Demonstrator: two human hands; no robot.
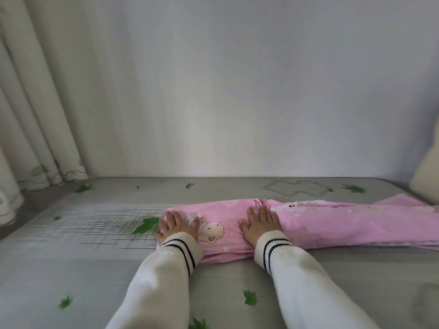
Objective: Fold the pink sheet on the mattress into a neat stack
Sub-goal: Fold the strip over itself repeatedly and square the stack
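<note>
I saw white sleeves (156, 286) on both arms. Each ribbed cream cuff (181, 248) carried two thin black stripes.

Before me: pale curtains (35, 119) with a leaf-print hem hanging at far left, a bare grey-white wall (237, 91) behind, and a cream pillow (426, 179) at the right edge.

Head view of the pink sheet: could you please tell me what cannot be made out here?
- Pink sheet: its right end is cut off by the frame edge.
- Layers folded so far: hidden inside the strip.
- Fabric under the left hand and right hand: covered by the palms.
- Print near the top fold: too small.
</note>
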